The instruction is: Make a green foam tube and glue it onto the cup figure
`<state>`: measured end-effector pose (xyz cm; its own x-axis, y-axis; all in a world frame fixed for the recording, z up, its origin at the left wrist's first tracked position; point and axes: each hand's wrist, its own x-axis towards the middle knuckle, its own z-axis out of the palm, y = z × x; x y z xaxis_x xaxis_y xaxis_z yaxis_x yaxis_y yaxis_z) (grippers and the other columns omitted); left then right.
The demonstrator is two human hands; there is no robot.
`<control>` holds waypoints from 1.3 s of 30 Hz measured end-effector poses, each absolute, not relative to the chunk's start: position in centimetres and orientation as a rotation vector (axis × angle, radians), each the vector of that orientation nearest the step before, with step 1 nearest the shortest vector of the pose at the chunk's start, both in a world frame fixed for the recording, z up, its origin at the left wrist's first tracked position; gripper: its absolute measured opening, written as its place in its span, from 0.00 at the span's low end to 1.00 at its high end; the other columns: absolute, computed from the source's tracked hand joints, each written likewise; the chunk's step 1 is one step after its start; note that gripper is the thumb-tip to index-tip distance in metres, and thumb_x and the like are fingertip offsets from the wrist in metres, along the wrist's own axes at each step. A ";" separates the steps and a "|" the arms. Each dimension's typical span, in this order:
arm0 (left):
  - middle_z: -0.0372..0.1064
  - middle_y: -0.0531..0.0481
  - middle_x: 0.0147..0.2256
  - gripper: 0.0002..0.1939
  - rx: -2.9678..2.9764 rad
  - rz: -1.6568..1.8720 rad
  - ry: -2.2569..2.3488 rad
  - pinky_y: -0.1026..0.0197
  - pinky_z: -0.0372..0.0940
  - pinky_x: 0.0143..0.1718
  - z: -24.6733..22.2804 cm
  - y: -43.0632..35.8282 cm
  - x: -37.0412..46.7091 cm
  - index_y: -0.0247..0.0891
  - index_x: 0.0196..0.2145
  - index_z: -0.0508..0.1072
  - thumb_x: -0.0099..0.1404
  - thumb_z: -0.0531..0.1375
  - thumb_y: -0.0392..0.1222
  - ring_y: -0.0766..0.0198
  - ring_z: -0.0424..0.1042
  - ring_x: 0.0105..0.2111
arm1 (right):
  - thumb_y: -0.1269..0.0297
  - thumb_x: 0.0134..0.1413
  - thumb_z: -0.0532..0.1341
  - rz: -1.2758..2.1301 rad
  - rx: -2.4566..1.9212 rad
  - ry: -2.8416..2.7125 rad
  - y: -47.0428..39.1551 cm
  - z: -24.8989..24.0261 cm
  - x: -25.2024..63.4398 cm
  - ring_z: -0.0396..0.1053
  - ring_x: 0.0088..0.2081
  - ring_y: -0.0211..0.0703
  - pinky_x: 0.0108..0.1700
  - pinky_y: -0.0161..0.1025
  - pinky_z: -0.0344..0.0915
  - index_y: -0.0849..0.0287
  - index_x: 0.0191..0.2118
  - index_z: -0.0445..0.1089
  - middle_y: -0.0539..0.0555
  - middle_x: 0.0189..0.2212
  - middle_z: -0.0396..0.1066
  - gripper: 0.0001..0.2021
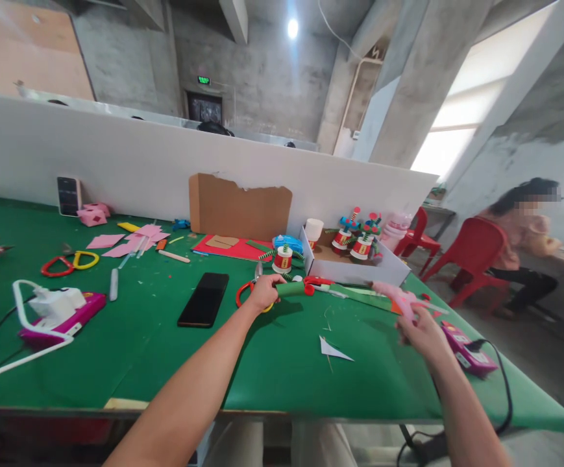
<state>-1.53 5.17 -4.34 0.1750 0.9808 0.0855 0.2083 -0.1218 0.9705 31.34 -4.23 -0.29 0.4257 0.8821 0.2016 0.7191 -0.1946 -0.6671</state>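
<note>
My left hand (263, 293) is closed on the end of a rolled green paper piece (290, 288) with a red end. Scissors (245, 295) with red and yellow handles lie under and beside that hand. On the right, my right hand (420, 327) is closed round the handle of a pink glue gun (398, 295), whose nozzle points left. A red and white cup figure (282, 259) with striped arms stands just beyond my left hand. Long green paper strips (364, 297) lie between the two hands.
A white box (383, 269) holds more cup figures. A black phone (204, 299) lies left of centre. Purple power strips (469, 350) with cables sit at both sides. A white paper scrap (335, 350) lies in front. A low white partition (140, 155) runs behind; a person sits far right.
</note>
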 end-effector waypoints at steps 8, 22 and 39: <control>0.61 0.57 0.16 0.19 1.500 1.037 1.181 0.70 0.55 0.17 -5.3 5.8 -1.2 0.33 0.28 0.76 0.43 0.51 0.23 0.71 0.61 0.14 | 0.68 0.38 0.62 1.038 -1.363 -1.051 2.7 5.5 21.6 0.59 0.16 0.30 0.19 0.29 0.63 0.56 0.25 0.59 0.43 0.15 0.59 0.09; 0.61 0.57 0.17 0.23 1.564 0.995 1.182 0.69 0.54 0.19 -5.4 5.9 -1.0 0.33 0.31 0.77 0.41 0.49 0.23 0.71 0.61 0.16 | 0.63 0.45 0.60 0.854 -1.320 -1.546 9.5 4.8 16.1 0.55 0.16 0.29 0.18 0.30 0.51 0.58 0.31 0.59 0.47 0.22 0.68 0.09; 0.62 0.55 0.17 0.23 1.600 0.967 1.189 0.68 0.55 0.20 -5.4 5.9 -1.1 0.33 0.31 0.77 0.41 0.50 0.23 0.69 0.61 0.17 | 0.63 0.49 0.56 0.475 -1.482 -1.801 11.7 3.3 15.8 0.68 0.30 0.44 0.32 0.38 0.61 0.57 0.35 0.61 0.53 0.29 0.72 0.07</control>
